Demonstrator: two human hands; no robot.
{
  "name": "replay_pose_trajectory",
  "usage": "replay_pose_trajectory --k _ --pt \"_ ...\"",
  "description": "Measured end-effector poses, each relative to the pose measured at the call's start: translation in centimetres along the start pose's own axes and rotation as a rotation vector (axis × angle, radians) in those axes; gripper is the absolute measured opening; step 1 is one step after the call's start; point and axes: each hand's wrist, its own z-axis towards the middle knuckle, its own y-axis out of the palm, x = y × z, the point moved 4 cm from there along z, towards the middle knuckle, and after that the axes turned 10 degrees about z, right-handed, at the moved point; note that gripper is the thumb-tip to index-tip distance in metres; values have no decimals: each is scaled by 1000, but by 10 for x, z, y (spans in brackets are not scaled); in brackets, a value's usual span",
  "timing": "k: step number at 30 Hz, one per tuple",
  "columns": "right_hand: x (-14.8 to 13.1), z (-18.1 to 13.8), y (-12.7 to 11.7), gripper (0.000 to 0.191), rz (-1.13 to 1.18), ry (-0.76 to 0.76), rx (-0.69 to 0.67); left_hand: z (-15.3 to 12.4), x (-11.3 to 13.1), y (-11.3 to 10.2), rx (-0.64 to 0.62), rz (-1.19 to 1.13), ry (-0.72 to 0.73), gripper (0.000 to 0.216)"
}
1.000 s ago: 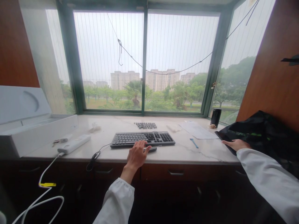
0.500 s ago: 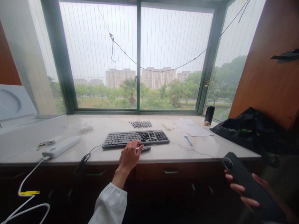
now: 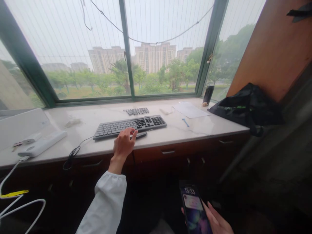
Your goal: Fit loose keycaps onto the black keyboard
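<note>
My left hand [image 3: 123, 141] rests at the front edge of a grey keyboard [image 3: 107, 129], fingers curled and thumb against a slim dark tool [image 3: 141, 135] with a thin tip. The tool lies on the white countertop, its near end covered by the fingers. Part of the keyboard, at its middle and right, looks darker, as if keycaps are off there. Loose keycaps [image 3: 136, 111] are laid out in rows behind it. Low at the right, my right hand [image 3: 216, 219] holds a smartphone [image 3: 195, 211], its lit screen facing me and reading 15:33.
A blue tool [image 3: 185, 122] and a paper sheet [image 3: 191, 110] lie right of the keyboard. A black bag [image 3: 246, 107] and dark cylinder [image 3: 208, 95] stand farther right. At left are a white power bank [image 3: 42, 143], a white box [image 3: 24, 125] and a coiled black cable [image 3: 70, 157].
My right hand has brought the phone leftward and turned it from its camera side to its lit screen. The view has tilted down and turned. My left hand stays beside the keyboard.
</note>
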Motion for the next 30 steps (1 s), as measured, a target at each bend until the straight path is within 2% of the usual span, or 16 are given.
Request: replay_pose_trajectory --k 2,4,7,10,24,30 --pt "5 1 4 59 51 -58 -17 1 0 2 -4 8 6 35" --pt "7 2 7 69 38 -148 -8 2 1 4 -14 9 19 37" --pt "9 1 15 89 -63 -238 -19 2 1 5 -18 27 11 38" --pt "13 2 21 98 -180 -267 -43 1 3 4 -15 32 14 38" --pt "23 10 30 109 -303 -256 -65 1 4 4 -41 19 -15 39" --pt "26 7 32 110 -302 -179 -52 1 4 4 -37 25 -11 39"
